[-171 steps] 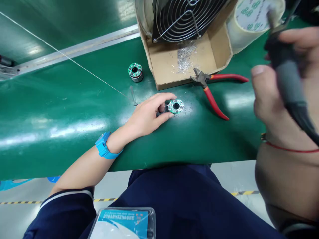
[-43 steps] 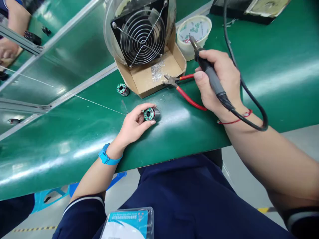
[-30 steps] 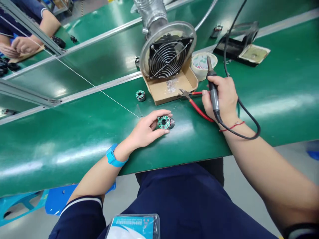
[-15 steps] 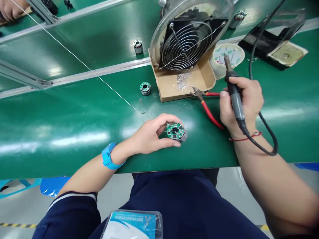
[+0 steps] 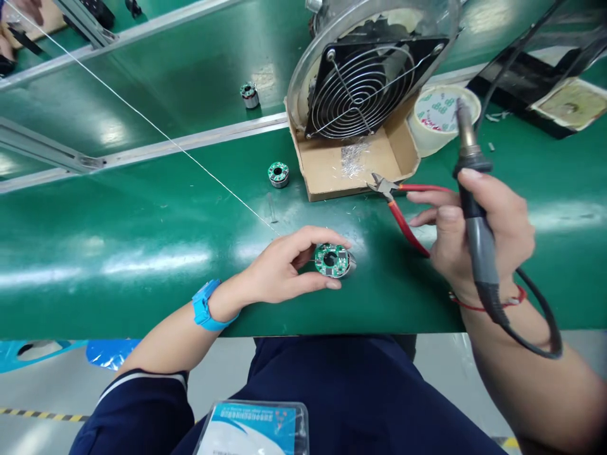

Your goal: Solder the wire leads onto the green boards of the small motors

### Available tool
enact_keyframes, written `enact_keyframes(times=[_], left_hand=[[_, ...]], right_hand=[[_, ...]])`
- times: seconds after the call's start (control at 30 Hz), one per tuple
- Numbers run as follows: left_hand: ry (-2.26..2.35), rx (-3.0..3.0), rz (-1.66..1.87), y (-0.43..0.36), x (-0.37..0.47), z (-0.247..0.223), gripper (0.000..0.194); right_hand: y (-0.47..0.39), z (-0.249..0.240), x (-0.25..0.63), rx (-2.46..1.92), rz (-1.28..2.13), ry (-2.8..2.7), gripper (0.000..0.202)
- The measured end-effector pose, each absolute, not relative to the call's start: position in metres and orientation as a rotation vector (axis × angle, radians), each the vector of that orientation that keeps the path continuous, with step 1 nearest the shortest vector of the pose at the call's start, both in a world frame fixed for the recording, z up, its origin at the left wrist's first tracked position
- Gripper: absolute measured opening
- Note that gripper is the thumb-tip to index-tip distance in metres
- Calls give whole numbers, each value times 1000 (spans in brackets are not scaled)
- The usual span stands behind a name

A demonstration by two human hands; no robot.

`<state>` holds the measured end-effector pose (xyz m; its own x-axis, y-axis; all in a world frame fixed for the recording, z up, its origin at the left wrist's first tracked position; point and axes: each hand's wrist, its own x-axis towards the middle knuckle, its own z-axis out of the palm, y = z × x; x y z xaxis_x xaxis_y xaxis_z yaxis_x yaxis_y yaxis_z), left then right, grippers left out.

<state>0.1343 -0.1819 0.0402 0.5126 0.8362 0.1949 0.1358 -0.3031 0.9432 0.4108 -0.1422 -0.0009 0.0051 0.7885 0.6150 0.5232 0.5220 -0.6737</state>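
Between the thumb and fingers of my left hand [image 5: 284,265] sits a small round motor part with a green ring-shaped circuit board [image 5: 331,260] on top and a metal body below. A white strand of solder wire [image 5: 208,172] slants down from the upper left to that hand. My right hand [image 5: 493,227] grips a soldering iron [image 5: 478,234], its tip up and slightly blurred in front of a white tub. Red-handled side cutters [image 5: 401,215] lie open on the bench beside my right hand's fingers. A similar motor part [image 5: 278,174] rests farther back.
A fan with a wire guard [image 5: 358,101] stands in a cardboard tray [image 5: 322,180] holding wire clippings. The white tub [image 5: 429,136] and a black stand with a sponge [image 5: 571,107] are at right. Another motor part [image 5: 249,95] is beyond the metal rail [image 5: 199,140]. A person's hand shows top left.
My right hand has moved right and nearer to me with the soldering iron, its fingers loosening beside the cutters. The held motor part has tilted slightly in my left hand.
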Motion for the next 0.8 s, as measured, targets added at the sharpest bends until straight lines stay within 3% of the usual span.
enact_keyframes(times=[0.27, 0.47, 0.63, 0.8], left_hand=[[824, 1830, 965, -177, 133, 45, 43], [885, 1767, 949, -176, 132, 42, 45], [920, 1841, 971, -173, 132, 40, 48], [983, 2087, 1014, -172, 134, 44, 43]], right_hand=[[-167, 50, 375, -1003, 523, -1692, 50], [-180, 81, 350, -1031, 684, -1819, 25], [-185, 75, 338, -978, 721, -1883, 49], [-188, 68, 332, -1049, 615, -2008, 46]])
